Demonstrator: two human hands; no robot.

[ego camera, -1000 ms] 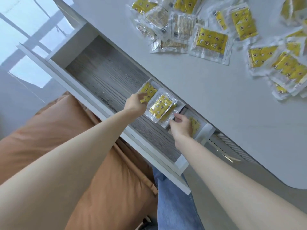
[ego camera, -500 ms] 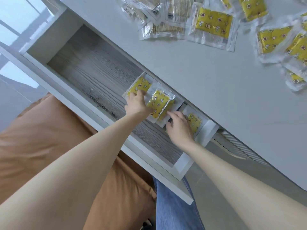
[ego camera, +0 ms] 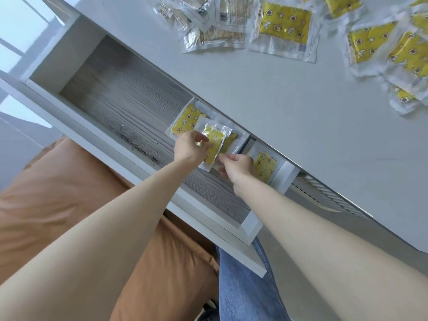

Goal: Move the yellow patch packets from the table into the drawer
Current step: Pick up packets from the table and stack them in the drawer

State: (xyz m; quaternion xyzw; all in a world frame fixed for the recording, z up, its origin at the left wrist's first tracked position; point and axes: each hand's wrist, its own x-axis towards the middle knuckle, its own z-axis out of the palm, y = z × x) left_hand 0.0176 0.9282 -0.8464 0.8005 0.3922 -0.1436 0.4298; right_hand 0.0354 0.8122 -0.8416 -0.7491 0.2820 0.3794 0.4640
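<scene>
Left fingers (ego camera: 201, 140) curled round a raised packet (ego camera: 215, 144), thumb on its yellow face, gripping it tilted above the floor of the drawer (ego camera: 129, 105). Right fingers (ego camera: 222, 156) bent at that packet's lower corner; pinching or merely touching, impossible to tell. Left hand (ego camera: 188, 148) and right hand (ego camera: 239, 167) close together over the drawer's right half, near its back.

Under the raised packet, a second packet (ego camera: 229, 140) flat on the drawer's floor, mostly covered. Toward the drawer's left from there, a third packet (ego camera: 185, 122) lying flat, overlapped at one corner. In the drawer's right back corner, a fourth packet (ego camera: 266, 166), partly hidden by the right hand. Left half of the drawer bare grey wood grain, dark specks along its front.

Across the drawer's front rail, both forearms, blocking part of the floor from view. Over the drawer's back, the white bench (ego camera: 278, 117), its lip overhanging. Beyond the drawer, on the bench, a loose heap of packets (ego camera: 283, 22), overlapping, some yellow side up, some showing a pale printed back. In front of the drawer, orange cloth (ego camera: 58, 205) and blue jeans (ego camera: 243, 288). Right of the drawer, under the bench, a ribbed white panel (ego camera: 324, 198).
</scene>
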